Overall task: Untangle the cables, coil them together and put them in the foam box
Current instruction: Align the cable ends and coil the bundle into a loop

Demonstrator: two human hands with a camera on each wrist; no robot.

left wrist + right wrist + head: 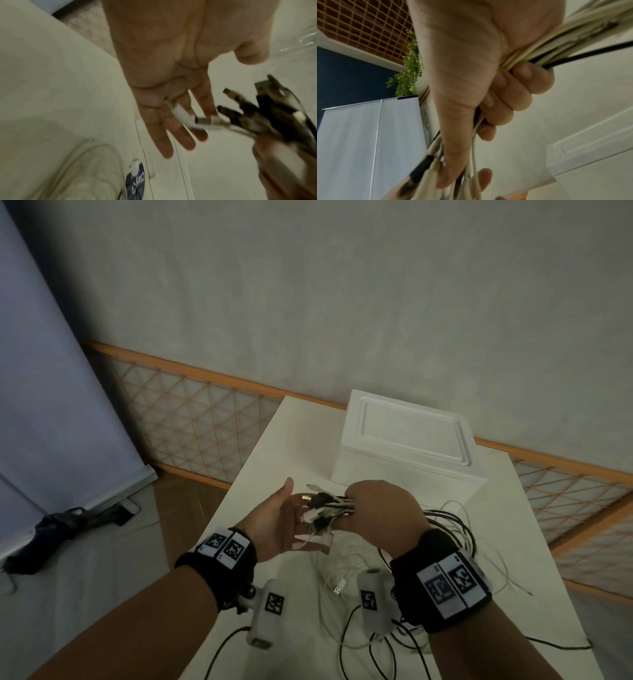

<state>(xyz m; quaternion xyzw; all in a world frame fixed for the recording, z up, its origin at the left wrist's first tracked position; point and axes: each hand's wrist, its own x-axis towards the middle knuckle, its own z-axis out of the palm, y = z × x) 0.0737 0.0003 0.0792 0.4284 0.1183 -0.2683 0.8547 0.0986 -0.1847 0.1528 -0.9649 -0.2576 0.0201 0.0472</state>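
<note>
A person's right hand (380, 505) clenched a bundle of black and white cables (329, 508) just behind their plugs, apparently to line the ends up for coiling, while the left hand (274, 518) lay flat and released against the plug tips; the loose lengths trailed over the tabletop (267, 450) near the closed foam box (407, 440)

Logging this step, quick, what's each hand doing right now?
Left hand: open, fingers straight, against the connector ends.
Right hand: grips the cable bundle.
</note>
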